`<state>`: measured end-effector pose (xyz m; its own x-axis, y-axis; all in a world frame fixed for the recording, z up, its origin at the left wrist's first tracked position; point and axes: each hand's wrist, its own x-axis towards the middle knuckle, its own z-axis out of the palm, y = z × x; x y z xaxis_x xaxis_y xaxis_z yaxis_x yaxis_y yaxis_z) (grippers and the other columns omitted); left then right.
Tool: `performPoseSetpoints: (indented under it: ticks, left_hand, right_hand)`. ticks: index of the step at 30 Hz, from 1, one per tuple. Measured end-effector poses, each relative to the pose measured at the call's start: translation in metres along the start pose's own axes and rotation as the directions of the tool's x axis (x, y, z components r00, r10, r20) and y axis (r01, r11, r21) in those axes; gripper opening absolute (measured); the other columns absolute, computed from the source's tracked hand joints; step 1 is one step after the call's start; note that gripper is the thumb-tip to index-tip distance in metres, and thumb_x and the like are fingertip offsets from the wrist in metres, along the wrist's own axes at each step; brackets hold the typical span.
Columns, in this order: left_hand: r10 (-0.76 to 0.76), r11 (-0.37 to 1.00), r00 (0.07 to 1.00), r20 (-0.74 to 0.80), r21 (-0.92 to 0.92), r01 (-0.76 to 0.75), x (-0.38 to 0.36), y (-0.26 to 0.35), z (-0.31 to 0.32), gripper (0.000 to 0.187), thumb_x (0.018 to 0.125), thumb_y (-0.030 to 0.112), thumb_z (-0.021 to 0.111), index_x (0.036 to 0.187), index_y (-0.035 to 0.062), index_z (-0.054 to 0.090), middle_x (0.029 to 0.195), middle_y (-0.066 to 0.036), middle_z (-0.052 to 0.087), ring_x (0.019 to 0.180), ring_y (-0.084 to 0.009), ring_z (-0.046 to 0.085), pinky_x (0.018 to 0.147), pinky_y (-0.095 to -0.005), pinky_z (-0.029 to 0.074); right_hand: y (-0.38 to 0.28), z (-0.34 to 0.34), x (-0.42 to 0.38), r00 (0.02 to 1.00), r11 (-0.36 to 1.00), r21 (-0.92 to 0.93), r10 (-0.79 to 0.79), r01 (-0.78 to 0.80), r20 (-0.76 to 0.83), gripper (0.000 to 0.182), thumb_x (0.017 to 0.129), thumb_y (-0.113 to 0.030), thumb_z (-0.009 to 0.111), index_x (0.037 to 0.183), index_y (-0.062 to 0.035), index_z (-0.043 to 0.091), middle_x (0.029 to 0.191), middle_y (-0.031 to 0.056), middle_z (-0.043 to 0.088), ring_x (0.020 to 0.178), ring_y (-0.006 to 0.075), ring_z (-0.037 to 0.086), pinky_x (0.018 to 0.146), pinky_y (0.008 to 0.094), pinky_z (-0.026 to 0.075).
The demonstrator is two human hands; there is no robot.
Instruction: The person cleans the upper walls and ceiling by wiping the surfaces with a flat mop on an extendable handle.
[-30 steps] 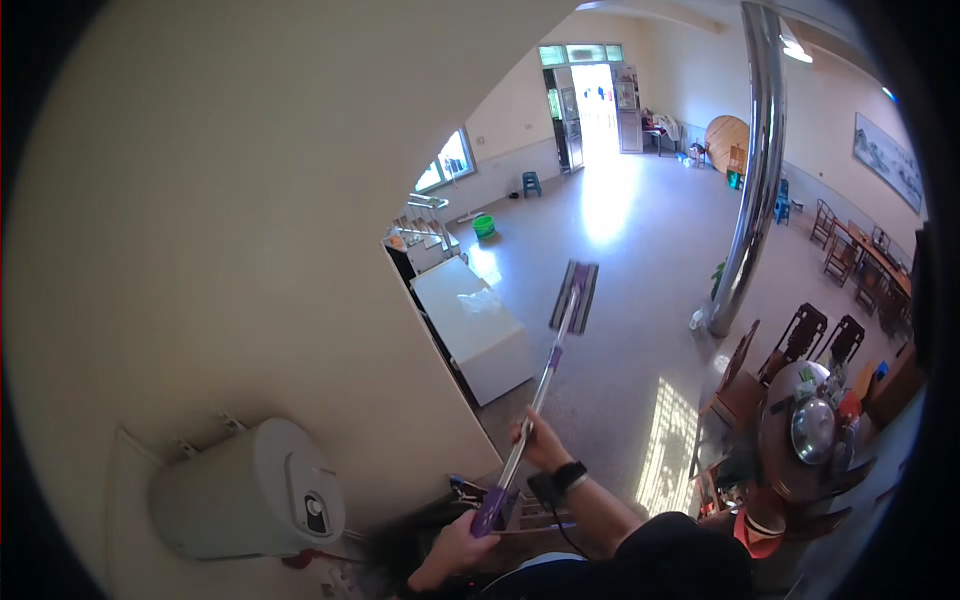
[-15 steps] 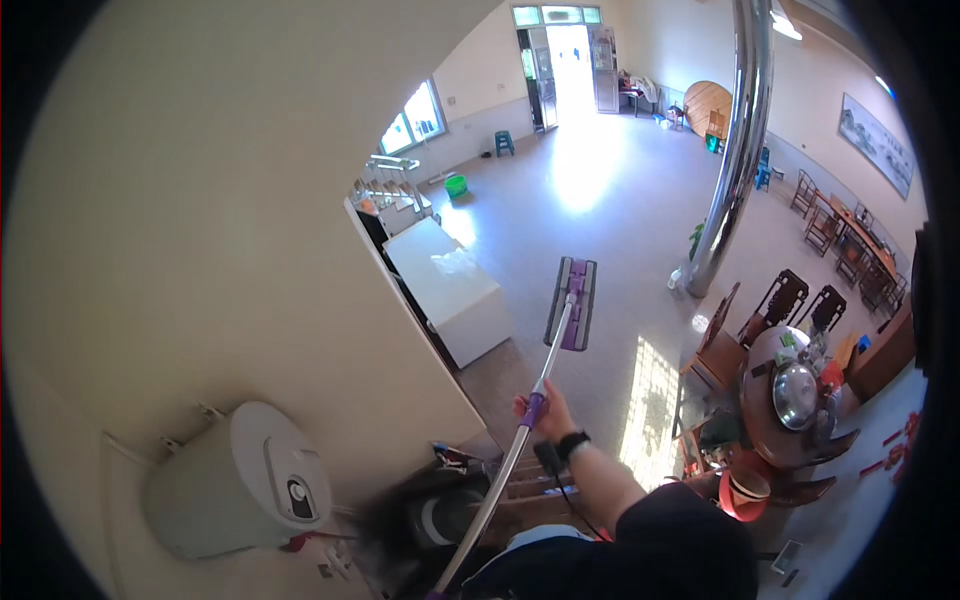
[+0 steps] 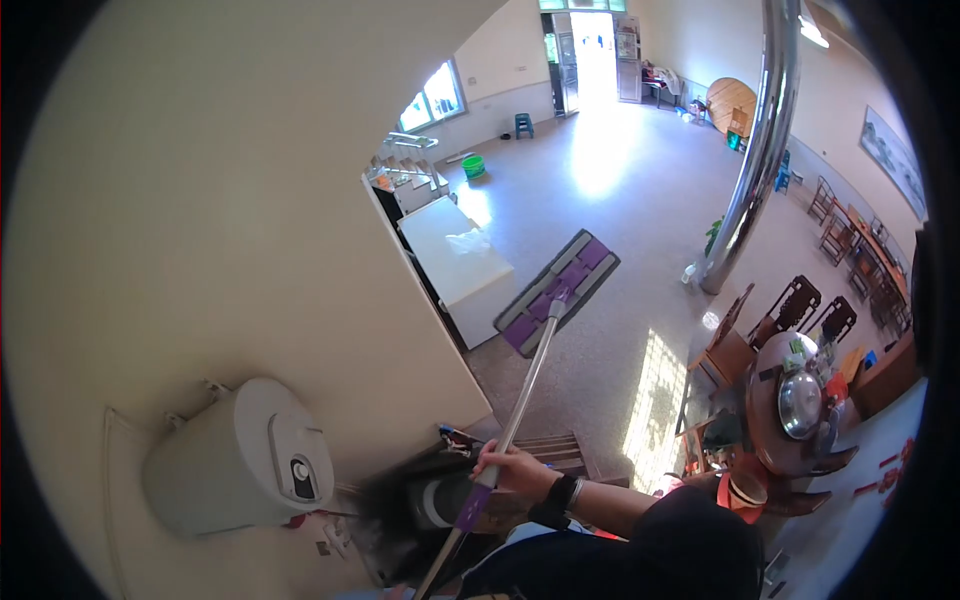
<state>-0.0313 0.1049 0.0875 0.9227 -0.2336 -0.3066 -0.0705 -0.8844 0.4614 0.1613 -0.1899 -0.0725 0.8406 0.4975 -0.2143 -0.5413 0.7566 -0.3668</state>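
My right hand, with a black band on its wrist, is wrapped round the pole of a flat mop, just above a purple section. The silver pole runs from the bottom edge up to the mop head. That mop head is a purple and grey rectangle, tilted and held out in front, overlapping the view of the white box-shaped unit's corner. Whether it touches anything is unclear. I cannot make out my left hand; the lower end of the pole leaves the frame.
A white water heater hangs at the lower left. The white unit stands by the wall edge. To the right are a shiny metal column, wooden chairs, and a round table with a lidded pan. A green bucket sits farther off.
The mop head has turned from nearly upright to a diagonal, its broad face now showing and looking larger. My right hand has moved down and left with the pole. The view has shifted slightly.
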Motion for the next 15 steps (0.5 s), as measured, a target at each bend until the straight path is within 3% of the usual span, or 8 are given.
performPoseSetpoints:
  ticks: [2, 4, 6, 8, 9, 11, 13, 15]
  left_hand:
    - [-0.018, 0.985, 0.996, -0.083, -0.175, 0.003, 0.040, 0.052, -0.005, 0.038, 0.082, 0.017, 0.059, 0.116, 0.0063, 0.046, 0.093, -0.024, 0.058, 0.086, -0.0406, 0.057, 0.070, -0.0470, 0.045]
    - [0.003, 0.989, 0.996, -0.088, -0.149, -0.016, 0.059, 0.048, 0.023, 0.039, 0.082, 0.020, 0.060, 0.117, 0.0083, 0.046, 0.086, -0.023, 0.059, 0.080, -0.0417, 0.057, 0.066, -0.0480, 0.045]
    - [0.021, 0.992, 0.995, -0.094, -0.122, -0.033, 0.068, 0.032, 0.051, 0.040, 0.082, 0.022, 0.060, 0.117, 0.0104, 0.045, 0.080, -0.022, 0.060, 0.074, -0.0429, 0.058, 0.062, -0.0490, 0.045]
    - [-0.111, 0.989, 0.994, 0.003, -0.101, 0.111, 0.058, 0.004, 0.083, 0.043, 0.083, 0.029, 0.060, 0.119, 0.0135, 0.043, 0.070, -0.020, 0.060, 0.065, -0.0447, 0.057, 0.057, -0.0514, 0.044]
    - [-0.095, 0.987, 0.992, -0.083, -0.138, 0.083, 0.052, -0.007, 0.089, 0.037, 0.084, 0.030, 0.059, 0.116, 0.0146, 0.048, 0.063, -0.016, 0.060, 0.059, -0.0411, 0.057, 0.053, -0.0483, 0.045]
    - [-0.146, 0.982, 0.983, -0.107, -0.135, 0.131, 0.029, -0.019, 0.100, 0.038, 0.084, 0.030, 0.059, 0.116, 0.0143, 0.048, 0.065, -0.017, 0.060, 0.060, -0.0411, 0.057, 0.053, -0.0483, 0.045]
    - [-0.195, 0.977, 0.974, -0.114, -0.107, 0.184, 0.008, -0.029, 0.108, 0.038, 0.084, 0.029, 0.059, 0.117, 0.0140, 0.048, 0.067, -0.017, 0.060, 0.061, -0.0410, 0.057, 0.054, -0.0482, 0.045]
    - [-0.230, 0.972, 0.966, -0.120, -0.077, 0.222, -0.007, -0.035, 0.118, 0.038, 0.084, 0.029, 0.059, 0.118, 0.0137, 0.047, 0.068, -0.017, 0.060, 0.062, -0.0409, 0.057, 0.055, -0.0481, 0.045]
  right_hand:
    - [0.017, 0.007, 0.001, 0.993, 0.999, -0.015, 0.037, -0.035, 0.116, 0.013, 0.087, -0.012, 0.059, 0.096, -0.0055, 0.051, 0.088, 0.0100, 0.061, 0.091, 0.0257, 0.060, 0.087, 0.0409, 0.046]
    - [0.027, 0.006, -0.002, 0.969, 0.997, -0.032, 0.082, -0.076, 0.233, 0.015, 0.087, -0.012, 0.059, 0.098, -0.0051, 0.051, 0.090, 0.0102, 0.061, 0.094, 0.0253, 0.059, 0.089, 0.0409, 0.045]
    - [0.030, 0.001, -0.006, 0.936, 0.969, -0.241, 0.140, -0.062, 0.323, 0.027, 0.086, -0.017, 0.062, 0.107, -0.0048, 0.051, 0.104, 0.0115, 0.059, 0.103, 0.0244, 0.056, 0.093, 0.0404, 0.042]
    - [0.022, 0.007, -0.014, 0.923, 0.926, -0.370, 0.207, -0.077, 0.326, 0.034, 0.085, -0.022, 0.063, 0.112, -0.0049, 0.050, 0.110, 0.0117, 0.057, 0.106, 0.0243, 0.054, 0.094, 0.0406, 0.041]
    - [0.017, 0.011, -0.012, 0.913, 0.871, -0.486, 0.256, -0.075, 0.318, 0.042, 0.084, -0.028, 0.064, 0.117, -0.0050, 0.049, 0.116, 0.0119, 0.055, 0.110, 0.0243, 0.052, 0.095, 0.0407, 0.040]
    - [-0.009, 0.004, -0.005, 0.956, 0.988, -0.122, 0.126, -0.096, 0.264, 0.059, 0.084, -0.040, 0.062, 0.128, -0.0059, 0.043, 0.125, 0.0120, 0.050, 0.113, 0.0262, 0.050, 0.099, 0.0445, 0.037]
    - [-0.058, -0.018, 0.002, 0.995, 0.972, -0.211, -0.093, 0.098, 0.037, 0.069, 0.084, -0.049, 0.057, 0.134, -0.0069, 0.035, 0.126, 0.0134, 0.049, 0.114, 0.0287, 0.049, 0.099, 0.0508, 0.034]
    - [-0.095, -0.062, 0.021, 0.874, 0.889, -0.091, -0.457, 0.448, -0.163, 0.076, 0.082, -0.057, 0.055, 0.134, -0.0083, 0.032, 0.124, 0.0161, 0.048, 0.114, 0.0305, 0.047, 0.098, 0.0546, 0.034]
